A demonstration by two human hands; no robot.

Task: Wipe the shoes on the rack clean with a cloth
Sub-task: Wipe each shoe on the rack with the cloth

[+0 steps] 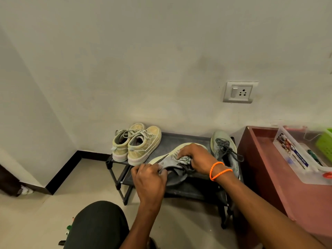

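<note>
A grey running shoe with a pale sole lies tipped on its side on the black shoe rack. My left hand grips its heel end. My right hand holds a crumpled grey-white cloth pressed against the shoe's side. The matching grey shoe stands upright at the rack's right end. A pair of beige sneakers sits at the rack's left end, toes toward the wall.
A maroon cabinet stands right of the rack, carrying a clear plastic box and a green basket. A wall socket is above the rack. My dark-clad knee is at the bottom. Tiled floor lies to the left.
</note>
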